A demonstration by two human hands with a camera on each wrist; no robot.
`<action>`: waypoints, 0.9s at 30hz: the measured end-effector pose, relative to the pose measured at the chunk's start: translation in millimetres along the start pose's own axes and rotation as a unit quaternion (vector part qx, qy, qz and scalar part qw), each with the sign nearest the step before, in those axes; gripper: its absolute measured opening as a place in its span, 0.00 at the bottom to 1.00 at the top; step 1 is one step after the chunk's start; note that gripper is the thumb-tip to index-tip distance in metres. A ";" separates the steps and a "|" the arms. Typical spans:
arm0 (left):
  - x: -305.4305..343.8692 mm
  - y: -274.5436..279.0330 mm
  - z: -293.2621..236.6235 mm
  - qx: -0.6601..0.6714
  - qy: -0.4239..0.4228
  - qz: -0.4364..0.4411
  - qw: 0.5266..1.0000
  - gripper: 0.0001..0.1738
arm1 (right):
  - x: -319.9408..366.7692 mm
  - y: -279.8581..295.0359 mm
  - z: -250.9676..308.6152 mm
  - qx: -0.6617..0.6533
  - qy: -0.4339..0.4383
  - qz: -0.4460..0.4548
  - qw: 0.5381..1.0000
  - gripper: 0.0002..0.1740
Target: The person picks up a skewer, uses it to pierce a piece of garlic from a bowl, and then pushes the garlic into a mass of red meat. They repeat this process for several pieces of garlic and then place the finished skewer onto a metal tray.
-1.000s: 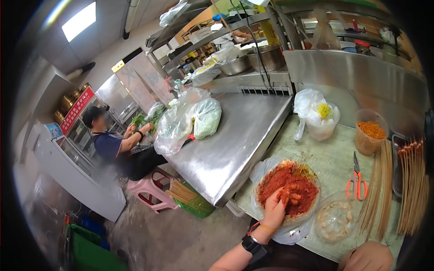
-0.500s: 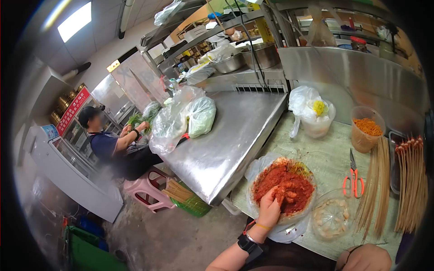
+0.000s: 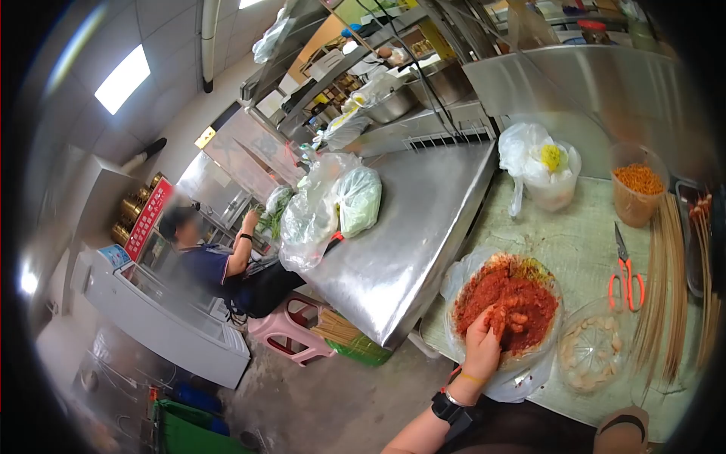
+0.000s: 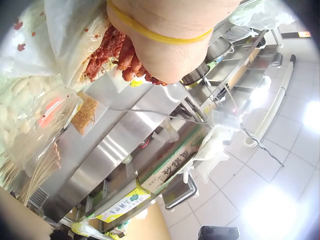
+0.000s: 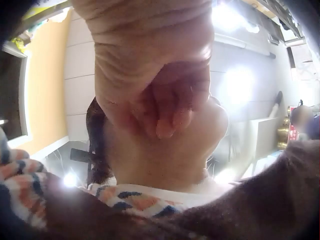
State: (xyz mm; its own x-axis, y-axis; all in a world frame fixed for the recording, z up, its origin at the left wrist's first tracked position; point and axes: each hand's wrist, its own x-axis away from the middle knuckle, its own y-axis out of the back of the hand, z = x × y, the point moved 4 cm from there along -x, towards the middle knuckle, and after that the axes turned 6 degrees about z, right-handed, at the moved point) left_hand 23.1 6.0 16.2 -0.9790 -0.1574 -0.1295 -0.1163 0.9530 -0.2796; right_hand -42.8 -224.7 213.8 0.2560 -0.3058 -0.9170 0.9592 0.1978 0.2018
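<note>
In the head view, a bowl lined with clear plastic [image 3: 463, 265] stands at the table's near edge, filled with a thick red mixture [image 3: 533, 299]. My left hand [image 3: 484, 340] is down in it, its curled fingers coated red and gripping some of it. The left wrist view shows these coated fingers [image 4: 131, 65] beside the plastic liner. My right hand [image 5: 155, 55] holds nothing, its fingers loosely bent toward the palm, with a neck and a striped collar behind it. Right of the bowl sits a clear plastic-covered container [image 3: 591, 348] of pale pieces.
Orange-handled scissors [image 3: 626, 284] lie by long wooden skewers [image 3: 662, 295]. Behind stand a tub of orange shreds [image 3: 639, 181] and a bagged white tub [image 3: 548, 185]. A steel table [image 3: 408, 219] adjoins, bearing plastic bags [image 3: 355, 200]. Another person [image 3: 215, 257] sits beyond it, handling greens.
The head view has shifted, so the table sits further right in it. My left hand stays in the red mixture with a slight shift of its fingers. The seated person's hand has risen.
</note>
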 end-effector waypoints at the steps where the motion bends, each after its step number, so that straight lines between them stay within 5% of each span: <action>1: -1.1 -0.9 -1.3 0.006 -0.001 -0.001 1.000 0.17 | 2.5 -0.2 -0.5 -0.015 0.003 -0.013 1.000 0.12; 27: -0.9 -1.1 -2.6 0.022 0.002 0.010 1.000 0.17 | 3.1 19.7 1.4 0.016 0.012 0.007 1.000 0.12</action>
State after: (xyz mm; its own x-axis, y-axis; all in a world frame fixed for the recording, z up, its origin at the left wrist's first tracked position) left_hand 23.7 5.8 19.1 -0.9817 -0.1380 -0.1312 -0.0901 0.9437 -0.3182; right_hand -22.9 -223.1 215.4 0.2661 -0.2813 -0.9220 0.9592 0.1723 0.2243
